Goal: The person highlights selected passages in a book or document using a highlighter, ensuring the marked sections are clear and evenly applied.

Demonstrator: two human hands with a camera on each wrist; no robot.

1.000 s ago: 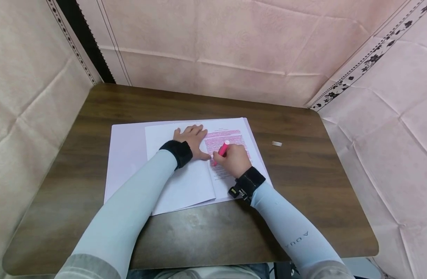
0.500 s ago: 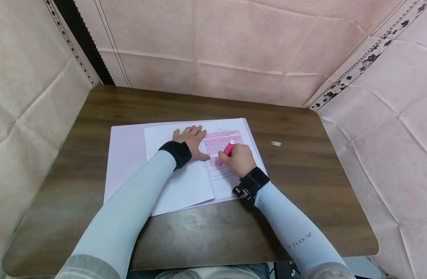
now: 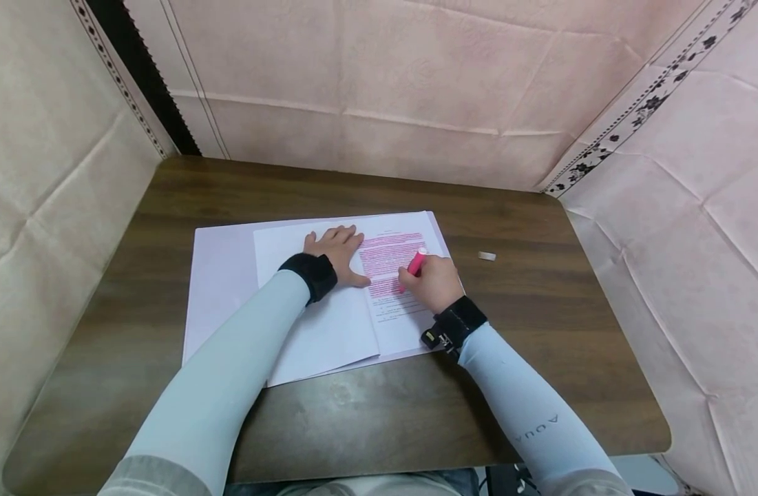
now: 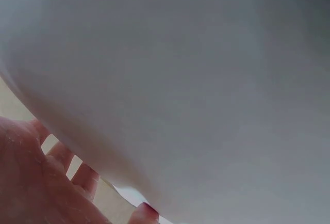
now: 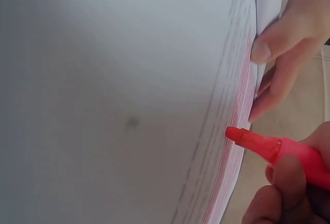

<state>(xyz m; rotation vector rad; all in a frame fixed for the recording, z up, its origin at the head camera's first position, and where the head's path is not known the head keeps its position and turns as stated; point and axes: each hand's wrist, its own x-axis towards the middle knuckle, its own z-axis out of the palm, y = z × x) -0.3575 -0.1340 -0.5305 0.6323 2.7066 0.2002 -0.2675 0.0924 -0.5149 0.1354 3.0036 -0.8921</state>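
Note:
In the head view a printed page (image 3: 409,334) lies on the right, most of its text lines coloured pink. My right hand (image 3: 437,282) grips a pink highlighter (image 3: 417,262), whose tip meets the lower part of the pink lines. Seen from the right wrist, the highlighter (image 5: 301,159) sits between thumb and fingers, with its tip at the printed lines. Spread flat, my left hand (image 3: 337,253) presses on a blank white sheet (image 3: 323,337) to the left, its thumb reaching the printed page's edge. In the left wrist view, pale paper hides most of the left hand (image 4: 41,177).
Beneath the sheets is a pale lilac folder or large sheet (image 3: 220,289). A small white piece (image 3: 487,255) lies to the right on the brown wooden table (image 3: 540,331). Pale pink cloth (image 3: 366,83) hangs around the table's back and sides.
My right hand has moved the highlighter rightward along the text, and the pink marking now reaches farther along a lower line. My left hand stays in place on the blank sheet.

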